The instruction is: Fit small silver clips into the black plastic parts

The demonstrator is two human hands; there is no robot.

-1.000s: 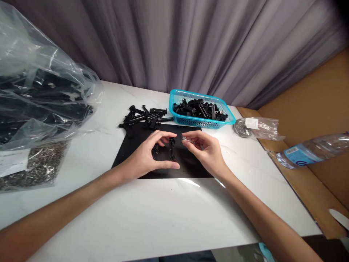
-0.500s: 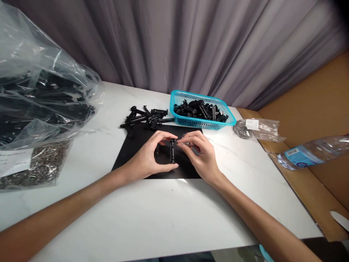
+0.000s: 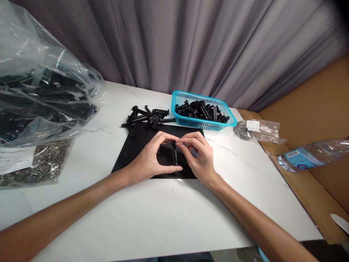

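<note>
My left hand [image 3: 148, 156] grips a slim black plastic part [image 3: 175, 154] lengthwise, index finger at its top end and thumb at its bottom. Beside it my right hand [image 3: 200, 154] is closed in a pinch at the part's upper end, on a small shiny metal piece [image 3: 183, 144] whose kind I cannot make out. The fingertips of both hands meet near that end. Under them lies a black mat [image 3: 128, 153], with some small metal bits on it mostly hidden by the fingers.
Behind the mat lies a pile of black plastic parts [image 3: 147, 117], beside a blue basket [image 3: 205, 125] full of similar ones. Large clear bags [image 3: 49, 102] and a bag of small metal pieces [image 3: 51, 160] sit left. At right are a smaller bag [image 3: 244, 130] and a plastic bottle [image 3: 305, 158].
My right fingers have moved in against the top of the black part, and the fingertips now meet. The part tilts slightly more. The whole view has shifted a little.
</note>
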